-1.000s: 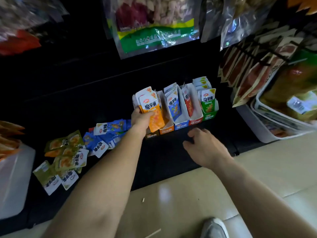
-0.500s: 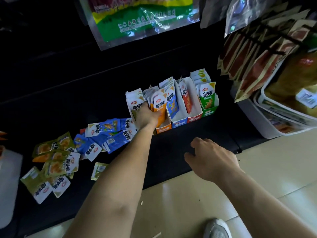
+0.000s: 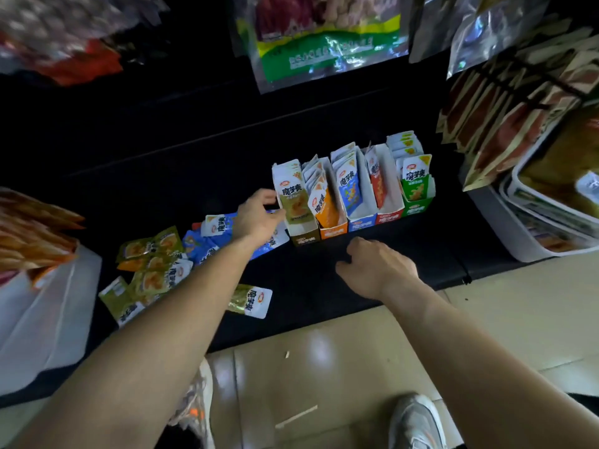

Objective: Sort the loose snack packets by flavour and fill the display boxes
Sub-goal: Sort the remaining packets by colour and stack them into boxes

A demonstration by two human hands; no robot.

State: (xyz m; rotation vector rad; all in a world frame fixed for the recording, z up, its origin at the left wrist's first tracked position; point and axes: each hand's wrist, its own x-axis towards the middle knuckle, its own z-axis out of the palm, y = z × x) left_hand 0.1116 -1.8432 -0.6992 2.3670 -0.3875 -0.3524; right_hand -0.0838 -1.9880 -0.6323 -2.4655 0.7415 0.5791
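Note:
Five display boxes stand in a row on the black shelf [image 3: 324, 280]: olive [image 3: 303, 236], orange [image 3: 334, 226], blue [image 3: 361, 222], red [image 3: 389, 213] and green [image 3: 418, 207], each holding upright packets. My left hand [image 3: 257, 218] holds nothing, its fingers and thumb against the olive box's left side. Loose blue packets [image 3: 207, 241] lie just left of and under that hand. Olive packets [image 3: 152, 267] are heaped farther left, and a single olive packet [image 3: 251, 301] lies near the shelf's front edge. My right hand [image 3: 376, 268] rests on the shelf before the boxes, fingers loosely curled.
A white bin [image 3: 42, 319] with orange bags stands at the left. Stacked white baskets [image 3: 531, 241] of snacks stand at the right, with hanging bags [image 3: 324, 43] overhead. Tiled floor [image 3: 486, 319] and my shoes are below the shelf edge.
My left hand pushed the orange packets into the orange box, let go, and drew back left to the olive box. My right hand stayed on the shelf.

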